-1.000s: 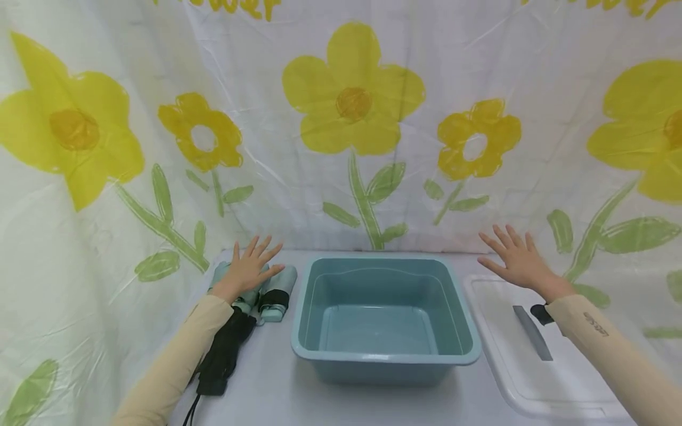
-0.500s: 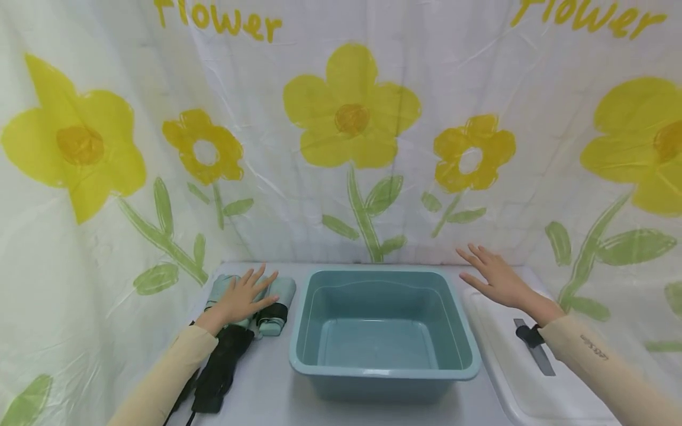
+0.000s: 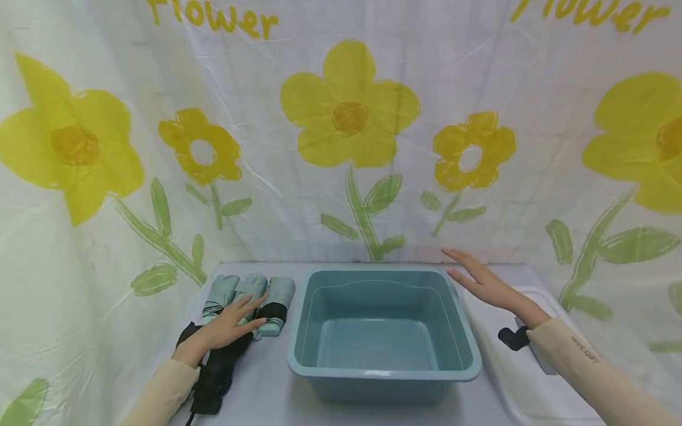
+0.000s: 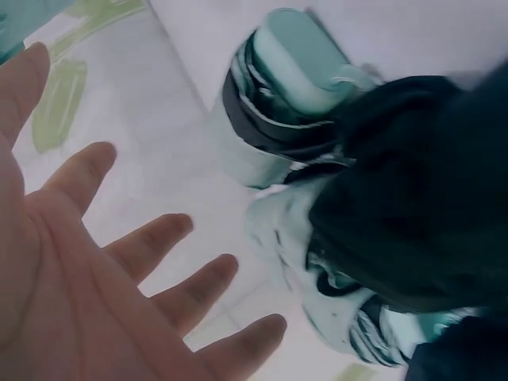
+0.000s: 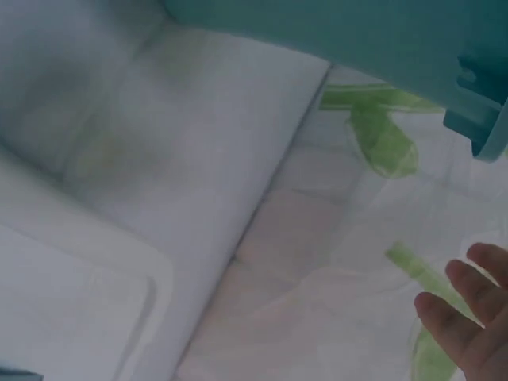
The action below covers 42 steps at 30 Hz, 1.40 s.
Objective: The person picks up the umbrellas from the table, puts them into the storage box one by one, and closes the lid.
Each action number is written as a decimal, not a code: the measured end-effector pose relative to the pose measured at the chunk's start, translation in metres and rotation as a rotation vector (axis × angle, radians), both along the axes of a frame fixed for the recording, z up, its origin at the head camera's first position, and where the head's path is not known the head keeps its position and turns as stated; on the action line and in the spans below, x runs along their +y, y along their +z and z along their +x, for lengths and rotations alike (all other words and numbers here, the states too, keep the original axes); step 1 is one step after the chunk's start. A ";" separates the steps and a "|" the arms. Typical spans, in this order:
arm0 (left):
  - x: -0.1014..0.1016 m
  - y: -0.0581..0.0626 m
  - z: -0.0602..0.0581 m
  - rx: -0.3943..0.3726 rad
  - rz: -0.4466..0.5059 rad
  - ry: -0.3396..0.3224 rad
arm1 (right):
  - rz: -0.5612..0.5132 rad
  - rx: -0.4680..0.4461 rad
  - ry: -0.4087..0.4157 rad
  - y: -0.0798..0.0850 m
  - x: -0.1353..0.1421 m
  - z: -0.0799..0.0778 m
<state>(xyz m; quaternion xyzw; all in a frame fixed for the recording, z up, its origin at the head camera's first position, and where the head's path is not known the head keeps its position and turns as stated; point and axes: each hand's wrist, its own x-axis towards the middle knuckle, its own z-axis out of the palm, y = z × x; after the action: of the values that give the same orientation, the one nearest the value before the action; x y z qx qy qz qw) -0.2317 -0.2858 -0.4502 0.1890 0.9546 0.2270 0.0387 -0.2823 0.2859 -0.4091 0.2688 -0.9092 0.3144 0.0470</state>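
My left hand [image 3: 221, 331] hovers with spread fingers over a group of folded umbrellas at the table's left. Several are pale teal; the rightmost teal umbrella [image 3: 277, 302] has a black band round it. Nearer to me lie black folded umbrellas or sleeves [image 3: 215, 378], partly hidden by my forearm. In the left wrist view the palm [image 4: 63, 294] holds nothing, and a teal umbrella end [image 4: 298, 63] shows beside it. My right hand [image 3: 490, 287], fingers extended, is in the air by the back right corner of a teal plastic tub [image 3: 383, 374]. Nothing lies inside the tub.
A white lid [image 3: 559, 390] with a grey handle strip lies flat right of the tub, partly under my right forearm. Behind the white table [image 3: 261, 390] hangs a curtain [image 3: 341, 225] printed with yellow flowers.
My left hand has drawn back towards me and left, uncovering more of the teal umbrellas. My right hand has moved left towards the tub and turned edge-on. The head view tilted up slightly.
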 end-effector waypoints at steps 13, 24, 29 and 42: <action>-0.019 -0.023 0.027 -0.041 -0.085 0.122 | -0.081 -0.120 0.106 -0.020 -0.021 -0.001; -0.023 -0.046 0.035 -0.002 -0.205 0.225 | -0.120 -0.105 0.132 -0.027 -0.027 -0.003; -0.023 -0.056 0.036 -0.012 -0.208 0.261 | -0.136 -0.105 0.141 -0.029 -0.030 -0.001; -0.020 -0.059 0.027 -0.013 -0.228 0.309 | -0.151 -0.152 0.115 -0.027 -0.034 0.002</action>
<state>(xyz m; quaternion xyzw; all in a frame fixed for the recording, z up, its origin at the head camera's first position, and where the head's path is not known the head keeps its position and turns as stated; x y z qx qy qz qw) -0.2047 -0.3058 -0.5094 0.0333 0.9915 0.1220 0.0305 -0.2804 0.2524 -0.4363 0.2915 -0.8671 0.4034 -0.0200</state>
